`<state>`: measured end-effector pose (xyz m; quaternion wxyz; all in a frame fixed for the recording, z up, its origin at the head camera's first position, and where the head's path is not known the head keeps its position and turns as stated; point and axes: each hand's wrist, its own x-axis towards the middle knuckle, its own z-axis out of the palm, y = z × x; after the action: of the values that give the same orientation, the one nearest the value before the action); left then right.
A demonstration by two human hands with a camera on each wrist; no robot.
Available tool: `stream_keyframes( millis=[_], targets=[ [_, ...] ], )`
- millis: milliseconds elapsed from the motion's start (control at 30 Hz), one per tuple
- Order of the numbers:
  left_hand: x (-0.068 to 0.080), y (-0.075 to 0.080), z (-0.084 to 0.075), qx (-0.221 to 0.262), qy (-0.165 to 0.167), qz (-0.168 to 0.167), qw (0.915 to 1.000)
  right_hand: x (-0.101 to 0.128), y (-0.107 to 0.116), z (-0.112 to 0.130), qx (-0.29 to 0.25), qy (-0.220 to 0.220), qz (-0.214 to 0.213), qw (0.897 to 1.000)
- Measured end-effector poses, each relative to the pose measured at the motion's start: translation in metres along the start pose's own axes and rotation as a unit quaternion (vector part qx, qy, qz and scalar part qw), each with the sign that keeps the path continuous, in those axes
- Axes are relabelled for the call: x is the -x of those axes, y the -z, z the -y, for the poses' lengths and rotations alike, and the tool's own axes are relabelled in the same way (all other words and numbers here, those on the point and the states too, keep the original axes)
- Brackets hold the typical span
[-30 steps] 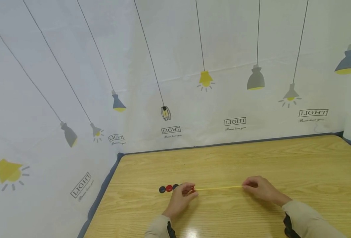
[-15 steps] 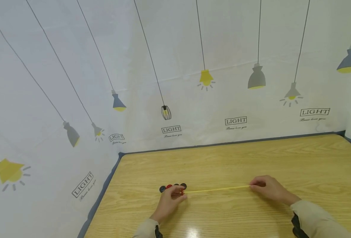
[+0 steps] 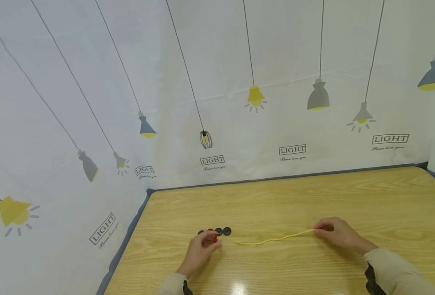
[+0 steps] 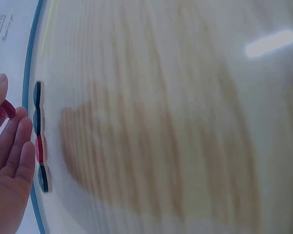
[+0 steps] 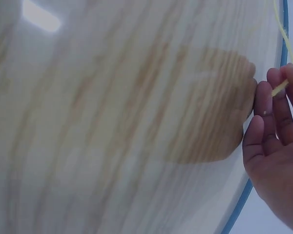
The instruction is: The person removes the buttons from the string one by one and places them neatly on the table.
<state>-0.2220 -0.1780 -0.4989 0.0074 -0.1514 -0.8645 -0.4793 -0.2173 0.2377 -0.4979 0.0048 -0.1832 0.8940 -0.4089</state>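
My left hand (image 3: 198,253) pinches a red button (image 3: 215,237) between thumb and fingertips, above the table. In the left wrist view, that button (image 4: 9,108) stands on edge at the fingertips. My right hand (image 3: 340,237) pinches one end of a thin yellow string (image 3: 269,240). A short tail of the string (image 5: 279,88) pokes out past the fingers in the right wrist view. From there the string runs left in a slight wave, its other end loose and apart from the button. Just behind my left hand lies a row of dark buttons (image 3: 227,231) with a red one among them, partly covered by the fingers.
The wooden table (image 3: 276,270) has a blue edge along the back and left. White walls (image 3: 232,49) printed with hanging lamps stand directly behind and to the left of it. A bright light reflection shows near the front of the tabletop.
My left hand has moved left with the red button, and my right hand has moved right. The string, taut through the button before, has slipped out of it and now hangs slack.
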Motion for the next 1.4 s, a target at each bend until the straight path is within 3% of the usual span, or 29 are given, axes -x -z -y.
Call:
stream_keyframes(
  millis=[333,533,733,967,1233,1400],
  targets=[
    [0.003,0.026,0.020,-0.054,0.051,-0.109,0.9913,0.004,0.002,-0.003,0.005,-0.018,-0.006,1.000],
    [-0.001,0.038,0.027,-0.080,0.075,-0.143,0.9835,0.004,0.003,-0.002,-0.002,-0.016,-0.004,1.000],
    [-0.005,0.043,0.033,-0.111,0.091,-0.129,0.9812,0.004,0.003,-0.004,0.003,-0.027,-0.012,1.000],
    [-0.008,0.045,0.034,-0.133,0.084,-0.099,0.9826,0.002,0.003,-0.008,0.009,-0.041,-0.016,0.999],
    [-0.013,0.045,0.037,-0.099,0.089,-0.072,0.9884,0.002,0.002,-0.010,0.014,-0.030,-0.025,0.999],
    [-0.013,0.043,0.036,-0.053,0.110,-0.073,0.9898,0.002,0.001,-0.009,0.007,-0.042,-0.024,0.999]
  ],
)
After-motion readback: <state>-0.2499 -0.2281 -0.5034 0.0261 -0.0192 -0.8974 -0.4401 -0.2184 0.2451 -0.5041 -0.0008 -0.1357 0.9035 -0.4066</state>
